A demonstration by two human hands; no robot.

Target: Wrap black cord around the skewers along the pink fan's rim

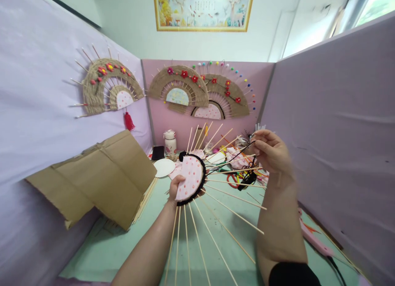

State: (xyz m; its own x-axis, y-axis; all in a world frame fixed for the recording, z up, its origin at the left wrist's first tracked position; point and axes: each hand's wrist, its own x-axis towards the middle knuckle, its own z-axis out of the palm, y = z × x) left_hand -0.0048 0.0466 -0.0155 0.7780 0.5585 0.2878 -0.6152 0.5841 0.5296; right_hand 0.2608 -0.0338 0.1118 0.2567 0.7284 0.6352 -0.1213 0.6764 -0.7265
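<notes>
Pink paper with pale spots covers the half-round fan core [191, 177] that the left hand [175, 188] holds up over the green table [101, 253]. The thumb lies on the front of the paper and the fingers are closed behind it, so most of that hand is hidden. A black cord [202, 170] edges the curved rim, and thin wooden sticks [228, 210] spread out from it on all sides; the lower ones run off the bottom of the frame.

The right hand [271, 152] is raised to the right of the fan core, fingers pressed together in a pinch on the black cord near one stick tip. What lies right at the fingertips is too small to make out. The cord drops to a dark bundle [247, 180] on the table, beside red loops that cannot be identified.

Behind the hands lie white and pink paper pieces [164, 167], partly covered by the sticks. A white bottle [170, 143] stands at the back wall. Folded cardboard [101, 175] leans at the left. Three finished woven fans [180, 88] hang on the walls. A pink tool [314, 240] lies at the right edge, partly hidden by the forearm.
</notes>
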